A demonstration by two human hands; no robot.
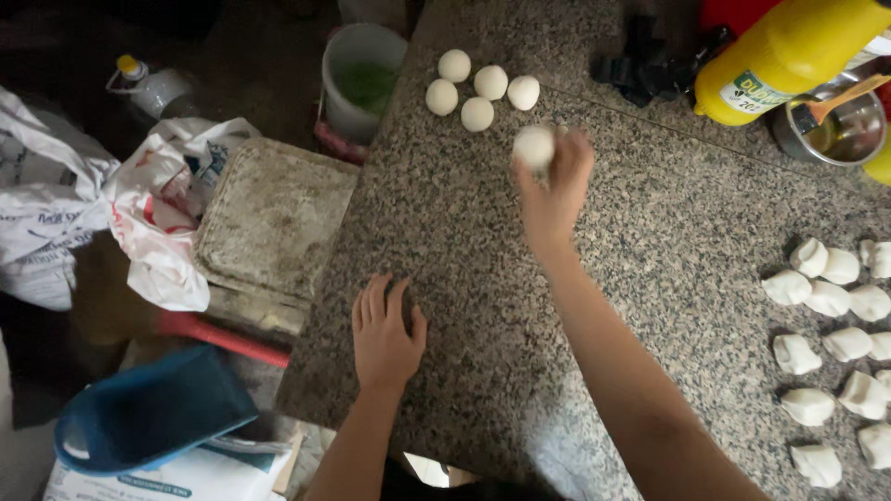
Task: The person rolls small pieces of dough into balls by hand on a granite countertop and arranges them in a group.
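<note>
The right hand (pixel 554 190) grips a rolled dough ball (pixel 535 146) in closed fingers just beside 5 finished balls (pixel 477 114), while the left hand (pixel 385 332) rests open and flat on the granite surface (pixel 668 204).

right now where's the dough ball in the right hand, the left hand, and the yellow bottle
dough ball (pixel 535 145): head view, on its rounded top above the fingers
left hand (pixel 383 331): head view, back of the hand, flat on the granite
yellow bottle (pixel 789 54): head view, middle of its yellow body
</note>
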